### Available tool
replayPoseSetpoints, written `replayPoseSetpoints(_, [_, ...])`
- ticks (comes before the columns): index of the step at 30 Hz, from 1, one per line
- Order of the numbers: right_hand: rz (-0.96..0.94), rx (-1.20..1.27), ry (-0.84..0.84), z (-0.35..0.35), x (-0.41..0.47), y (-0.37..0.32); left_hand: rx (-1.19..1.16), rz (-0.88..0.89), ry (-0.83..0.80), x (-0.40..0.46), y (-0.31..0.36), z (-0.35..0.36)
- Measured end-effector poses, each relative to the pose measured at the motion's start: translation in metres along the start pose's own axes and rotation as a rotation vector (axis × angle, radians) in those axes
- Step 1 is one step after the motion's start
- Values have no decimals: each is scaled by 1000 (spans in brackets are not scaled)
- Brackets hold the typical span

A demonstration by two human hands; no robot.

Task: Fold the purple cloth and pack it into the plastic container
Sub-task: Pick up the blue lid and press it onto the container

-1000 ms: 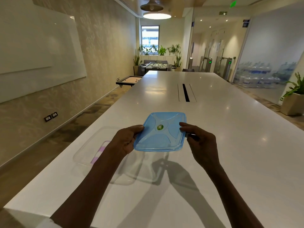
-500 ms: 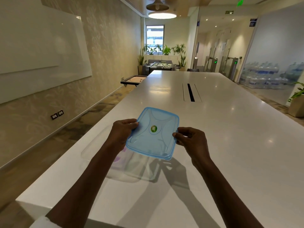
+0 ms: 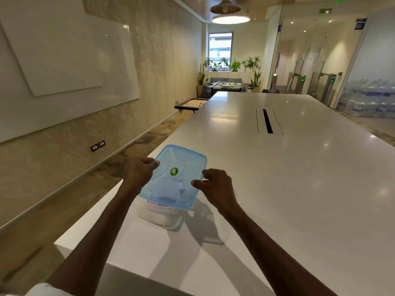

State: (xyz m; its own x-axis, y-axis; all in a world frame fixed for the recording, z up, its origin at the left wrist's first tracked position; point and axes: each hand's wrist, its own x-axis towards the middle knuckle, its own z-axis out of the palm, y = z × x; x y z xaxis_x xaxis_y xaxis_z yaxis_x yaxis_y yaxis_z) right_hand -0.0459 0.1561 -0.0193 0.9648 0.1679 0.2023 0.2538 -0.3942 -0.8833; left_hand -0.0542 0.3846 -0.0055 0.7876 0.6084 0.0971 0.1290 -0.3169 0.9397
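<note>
Your left hand (image 3: 140,171) pinches one blue lid (image 3: 174,176) over one clear container (image 3: 158,216) on the table (image 3: 299,189). Your right hand (image 3: 215,184) grips its other edge; one purple cloth (image 3: 181,190) shows inside.

Long glossy white bench (image 3: 299,178) running away down the room, clear plastic container (image 3: 159,214) standing on it near the left edge at the near end, purple cloth (image 3: 162,205) showing inside, narrow dark cable slot (image 3: 267,121) set into the surface farther along
</note>
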Motion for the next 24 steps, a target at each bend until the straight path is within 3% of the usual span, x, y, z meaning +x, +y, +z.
replayPoseSetpoints(12, [-10,-131,-85,37,-3,-8,156,12,97,-2,-26,-14])
replayPoseSetpoints(24, [-35,-216,-29,44,2,-13,227,83,109,6,-27,-10])
